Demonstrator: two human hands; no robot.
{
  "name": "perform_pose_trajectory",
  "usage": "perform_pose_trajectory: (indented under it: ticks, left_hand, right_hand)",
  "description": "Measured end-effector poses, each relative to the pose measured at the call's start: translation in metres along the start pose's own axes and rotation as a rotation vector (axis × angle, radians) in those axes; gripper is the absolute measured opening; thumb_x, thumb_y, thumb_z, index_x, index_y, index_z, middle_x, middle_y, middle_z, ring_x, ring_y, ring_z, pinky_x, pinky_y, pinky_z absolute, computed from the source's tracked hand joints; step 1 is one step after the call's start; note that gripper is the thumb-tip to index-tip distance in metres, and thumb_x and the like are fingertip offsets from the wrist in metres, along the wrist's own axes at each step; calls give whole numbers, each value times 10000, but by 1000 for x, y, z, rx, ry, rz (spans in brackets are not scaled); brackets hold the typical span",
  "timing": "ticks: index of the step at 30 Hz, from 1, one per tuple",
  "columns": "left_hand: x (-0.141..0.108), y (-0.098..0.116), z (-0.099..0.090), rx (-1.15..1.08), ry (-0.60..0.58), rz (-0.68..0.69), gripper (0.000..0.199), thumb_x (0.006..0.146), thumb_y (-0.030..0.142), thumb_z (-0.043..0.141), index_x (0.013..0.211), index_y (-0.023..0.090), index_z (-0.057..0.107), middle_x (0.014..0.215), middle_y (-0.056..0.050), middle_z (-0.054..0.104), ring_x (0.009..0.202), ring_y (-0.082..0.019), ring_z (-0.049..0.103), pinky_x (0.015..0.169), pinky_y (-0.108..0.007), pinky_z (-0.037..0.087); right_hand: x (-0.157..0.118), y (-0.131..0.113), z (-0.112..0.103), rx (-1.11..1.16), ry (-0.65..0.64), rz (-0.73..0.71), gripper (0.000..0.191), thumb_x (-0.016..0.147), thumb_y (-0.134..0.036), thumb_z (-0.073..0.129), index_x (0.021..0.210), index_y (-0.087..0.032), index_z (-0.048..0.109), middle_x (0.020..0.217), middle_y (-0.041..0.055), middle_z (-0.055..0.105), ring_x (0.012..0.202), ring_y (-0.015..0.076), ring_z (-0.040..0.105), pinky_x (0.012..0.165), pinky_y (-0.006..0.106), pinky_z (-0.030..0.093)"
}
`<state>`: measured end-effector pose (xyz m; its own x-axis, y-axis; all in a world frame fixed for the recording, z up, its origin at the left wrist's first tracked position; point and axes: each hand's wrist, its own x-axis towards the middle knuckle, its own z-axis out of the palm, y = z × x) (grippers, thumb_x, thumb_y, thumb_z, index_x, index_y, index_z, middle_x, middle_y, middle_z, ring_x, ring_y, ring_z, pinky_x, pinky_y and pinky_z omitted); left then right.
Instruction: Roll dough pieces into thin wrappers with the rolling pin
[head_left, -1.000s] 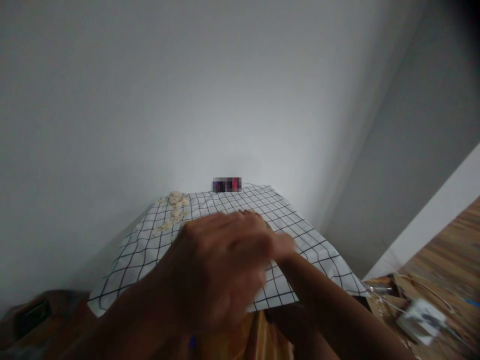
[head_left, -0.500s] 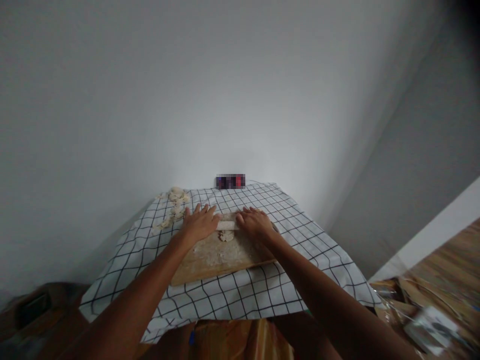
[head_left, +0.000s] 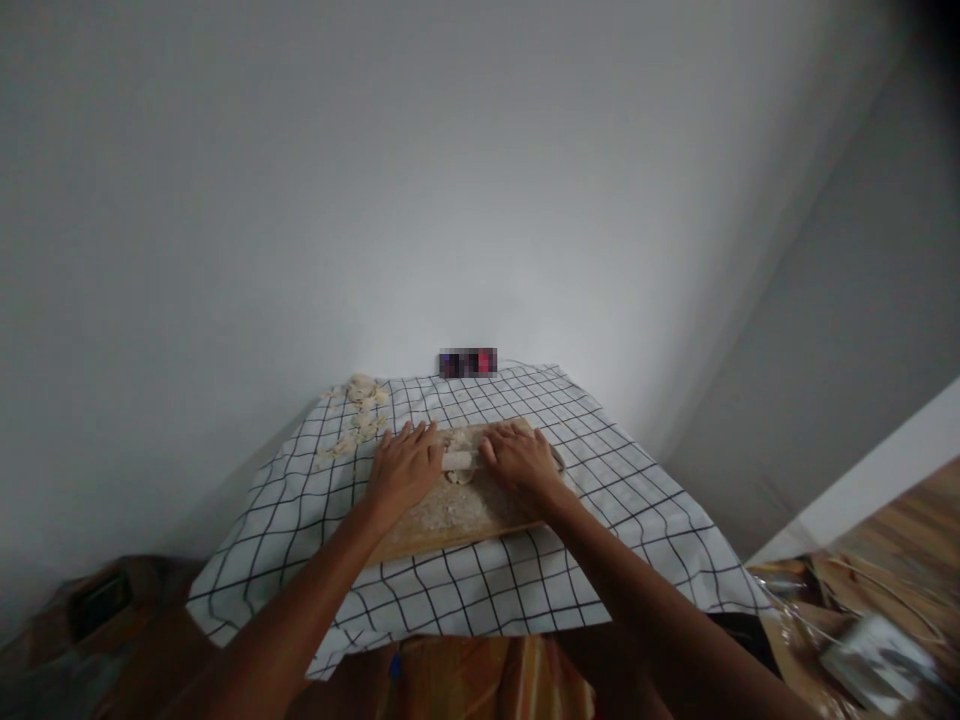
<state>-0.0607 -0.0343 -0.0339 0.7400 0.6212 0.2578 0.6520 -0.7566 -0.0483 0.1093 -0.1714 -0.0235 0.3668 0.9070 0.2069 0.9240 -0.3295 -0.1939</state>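
Note:
A pale rolling pin point(head_left: 460, 461) lies across a floury wooden board point(head_left: 442, 525), its middle showing between my hands. My left hand point(head_left: 407, 462) rests palm down over the pin's left part, fingers stretched forward. On the pin's right part lies my right hand point(head_left: 519, 460), also palm down with its fingers extended. A small flattened piece of dough point(head_left: 460, 477) shows just on the near side of the pin, partly under it. Both ends of the pin are mostly hidden by my hands. Several thin dough pieces point(head_left: 366, 427) lie beyond the board at the left.
A checked cloth point(head_left: 630, 510) covers the table, which stands against a pale wall. At its back edge is a small dark blurred object point(head_left: 468, 363). A brown box point(head_left: 97, 605) is at the lower left. Cardboard and a white item point(head_left: 877, 660) lie at the lower right.
My hands and the pin have moved slightly nearer on the board, and less of the dough shows. The whole view has shifted a little.

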Motion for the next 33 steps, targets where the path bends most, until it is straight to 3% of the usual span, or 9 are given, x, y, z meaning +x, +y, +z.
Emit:
perform_pose_trajectory:
  ticks: [8, 15, 23, 28, 33]
  left_hand:
    - [-15, 10, -14, -10, -8, -23, 543, 1115, 315, 373, 1607, 207, 575, 1666, -118, 563, 1613, -326, 434, 1346, -578, 300]
    - [-7, 8, -8, -11, -26, -72, 528, 1117, 357, 386, 1573, 221, 615, 1624, -112, 614, 1580, -356, 473, 1305, -580, 352]
    - [-12, 16, -27, -48, -20, -83, 491, 1106, 330, 393, 1460, 184, 700, 1524, -165, 688, 1536, -375, 513, 1269, -562, 379]
    - [4, 17, -31, -69, -73, -136, 485, 1090, 397, 424, 1431, 204, 710, 1546, -188, 663, 1529, -394, 502, 1248, -613, 389]
    - [32, 13, -26, -100, -146, -190, 520, 1071, 386, 437, 1522, 219, 638, 1638, -185, 577, 1577, -398, 443, 1266, -675, 334]
  right_hand:
    - [-25, -4, -2, 23, 5, -4, 504, 1178, -418, 275, 1454, -234, 655, 1586, 119, 627, 1485, 300, 521, 1225, 572, 351]
    - [-11, 2, 3, 22, -60, -39, 513, 1172, -403, 263, 1464, -268, 662, 1599, 105, 618, 1512, 297, 502, 1220, 567, 370]
    - [-3, 4, 1, 8, -96, -28, 503, 1176, -413, 275, 1453, -287, 676, 1592, 73, 628, 1509, 272, 520, 1227, 567, 383]
    - [12, 14, -2, 69, -114, -59, 519, 1179, -472, 291, 1453, -281, 689, 1579, 83, 639, 1483, 241, 558, 1192, 459, 445]
    - [39, 25, 7, 31, -117, 3, 509, 1167, -425, 319, 1519, -262, 649, 1638, 125, 580, 1559, 280, 474, 1263, 552, 348]
